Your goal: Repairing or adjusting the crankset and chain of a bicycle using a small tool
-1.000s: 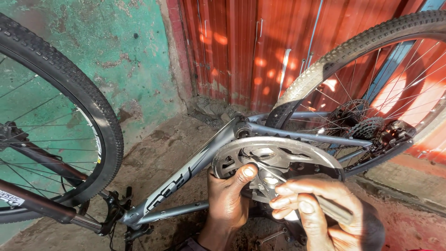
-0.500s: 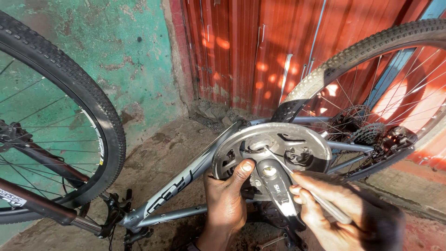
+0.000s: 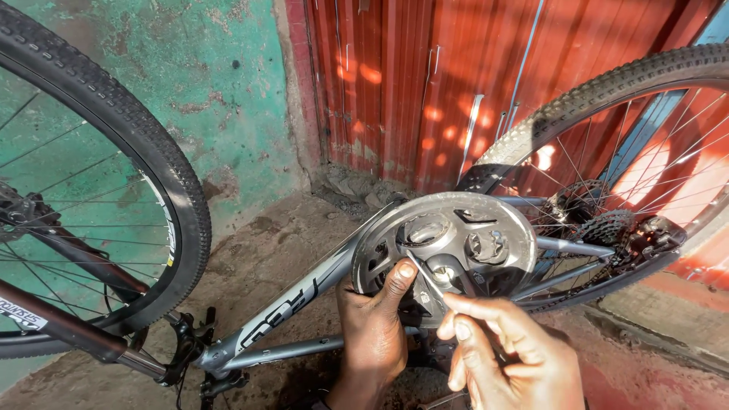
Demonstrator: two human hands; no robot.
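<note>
Chainring guard sat at the crank of the upturned grey bicycle frame, between the two wheels. I judged it stiff, light metal with toothed edges, best held by its rim. My left hand gripped that lower rim, thumb up; my right hand pinched a thin metal tool against the crank.

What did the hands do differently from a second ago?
The right hand let go of the crank arm and now pinches a thin metal tool, poking its tip at the chainring centre. The left hand still grips the chainring's lower edge. The upturned bicycle stayed put.
</note>
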